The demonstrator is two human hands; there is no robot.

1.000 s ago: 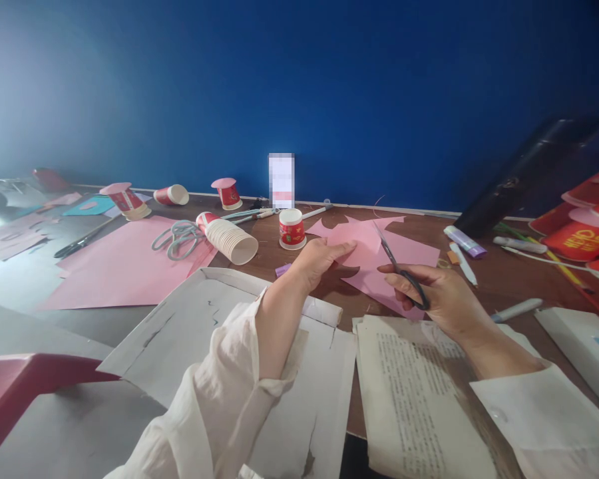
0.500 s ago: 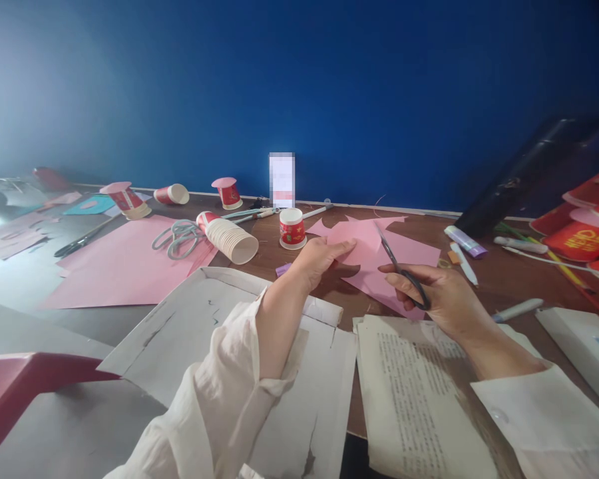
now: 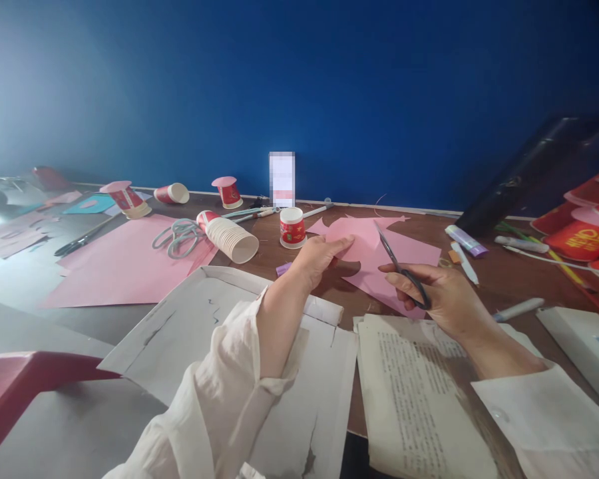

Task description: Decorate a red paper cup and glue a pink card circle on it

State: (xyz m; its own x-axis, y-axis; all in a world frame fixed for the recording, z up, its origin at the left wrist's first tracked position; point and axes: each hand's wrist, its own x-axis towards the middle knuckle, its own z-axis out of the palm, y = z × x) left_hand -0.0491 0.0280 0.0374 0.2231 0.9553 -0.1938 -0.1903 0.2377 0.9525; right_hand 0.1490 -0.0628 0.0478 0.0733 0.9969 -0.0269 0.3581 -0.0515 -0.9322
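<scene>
My left hand (image 3: 315, 258) pinches the left edge of a pink paper cut-out (image 3: 362, 241) and holds it a little above the brown table. My right hand (image 3: 442, 297) is closed around the black handles of a pair of scissors (image 3: 398, 266). Their blades lie across the pink paper, pointing up and away from me. A larger pink sheet (image 3: 409, 256) lies on the table under the cut-out. Both arms wear cream sleeves.
Old printed pages (image 3: 419, 392) and white sheets (image 3: 194, 332) lie near me. A stack of paper cups (image 3: 229, 238), a red cup (image 3: 292, 228), a big pink sheet (image 3: 124, 263), grey cord (image 3: 177, 236), markers (image 3: 463, 263) and red envelopes (image 3: 586, 229) surround the hands.
Almost nothing has moved; the pink cut-out and the scissors have shifted only very slightly.
</scene>
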